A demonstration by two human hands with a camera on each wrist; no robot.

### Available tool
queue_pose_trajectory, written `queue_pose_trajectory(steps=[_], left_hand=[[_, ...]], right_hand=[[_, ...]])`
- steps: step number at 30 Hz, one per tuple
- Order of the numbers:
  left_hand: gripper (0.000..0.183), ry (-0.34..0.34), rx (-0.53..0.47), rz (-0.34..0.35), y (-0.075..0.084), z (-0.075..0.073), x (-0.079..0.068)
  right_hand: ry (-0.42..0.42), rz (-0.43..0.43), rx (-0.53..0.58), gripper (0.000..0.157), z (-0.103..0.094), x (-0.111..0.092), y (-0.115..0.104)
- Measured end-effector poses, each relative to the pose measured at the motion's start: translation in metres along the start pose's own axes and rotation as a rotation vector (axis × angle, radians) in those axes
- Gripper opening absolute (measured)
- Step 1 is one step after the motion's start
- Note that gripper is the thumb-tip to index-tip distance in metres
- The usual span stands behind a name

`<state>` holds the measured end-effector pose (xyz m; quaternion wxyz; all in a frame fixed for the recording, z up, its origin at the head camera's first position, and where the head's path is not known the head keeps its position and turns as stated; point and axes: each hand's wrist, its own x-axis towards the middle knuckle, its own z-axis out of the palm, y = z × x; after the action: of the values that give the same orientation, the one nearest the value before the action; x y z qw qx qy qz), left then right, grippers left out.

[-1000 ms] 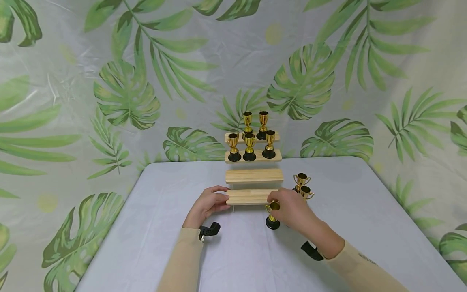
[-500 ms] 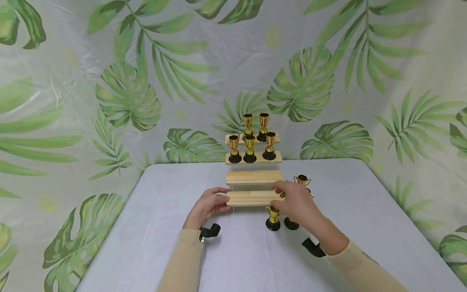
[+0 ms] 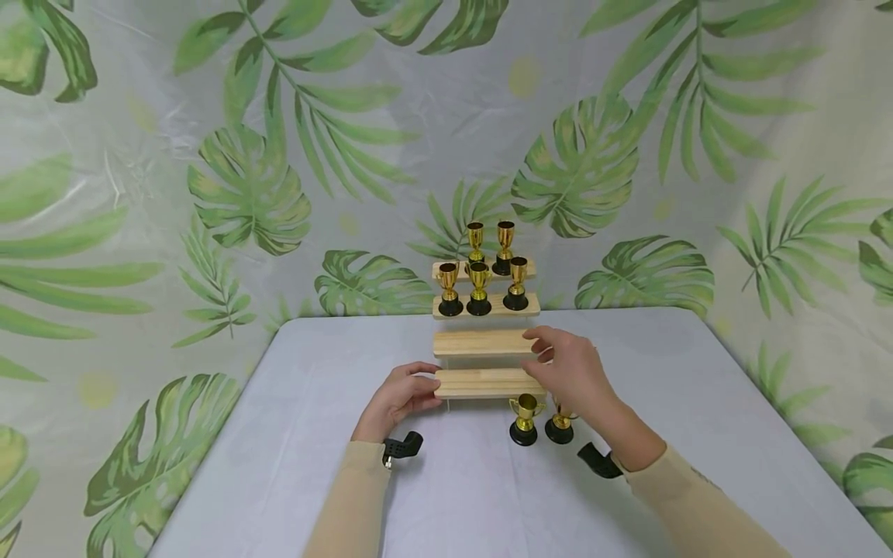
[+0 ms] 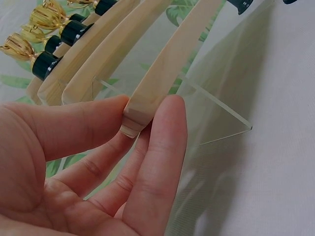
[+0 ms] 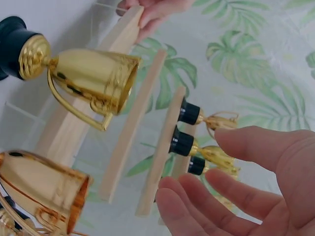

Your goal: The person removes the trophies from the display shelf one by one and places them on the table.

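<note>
A tiered display stand with wooden shelves and clear side panels stands in the head view. My left hand pinches the left end of its lowest shelf; the left wrist view shows thumb and fingers on both faces of that board. My right hand hovers by the right ends of the two lower shelves, fingers loosely bent and holding nothing. Below it, a gold trophy cup and a second trophy cup stand upright on the table. The right wrist view shows a gold trophy up close.
Three trophies stand on the second shelf from the top, and two more on the top shelf. The white-covered table ends at a leaf-printed backdrop. My right hand hides the area behind it.
My right hand has moved back and slightly right, away from the front trophies, uncovering the second one. It now covers the trophies seen farther back on the right. My left hand stays on the shelf.
</note>
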<state>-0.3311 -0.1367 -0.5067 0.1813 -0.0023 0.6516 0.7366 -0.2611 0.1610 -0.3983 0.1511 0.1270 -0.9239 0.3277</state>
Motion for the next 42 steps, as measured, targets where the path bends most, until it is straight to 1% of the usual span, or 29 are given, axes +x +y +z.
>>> queue_pose_trajectory(steps=[7,21,31,37,42], left_hand=[[0.045,-0.016,-0.009,-0.003,-0.002,-0.003,0.001],[0.041,0.000,-0.018,-0.002,-0.004,-0.003,0.003],[0.041,-0.023,-0.010,0.010,-0.003,-0.003,0.002],[0.041,-0.023,-0.003,0.018,-0.004,-0.003,0.001],[0.040,-0.021,-0.010,0.018,-0.003,-0.002,0.001]], right_hand=[[0.041,-0.027,0.013,0.039,-0.005,0.016,0.002],[0.070,0.010,0.035,0.041,-0.020,0.051,-0.004],[0.140,-0.007,0.054,0.041,-0.028,0.073,-0.008],[0.161,0.008,0.049,0.041,-0.030,0.088,-0.007],[0.166,0.022,0.018,0.042,-0.032,0.099,-0.008]])
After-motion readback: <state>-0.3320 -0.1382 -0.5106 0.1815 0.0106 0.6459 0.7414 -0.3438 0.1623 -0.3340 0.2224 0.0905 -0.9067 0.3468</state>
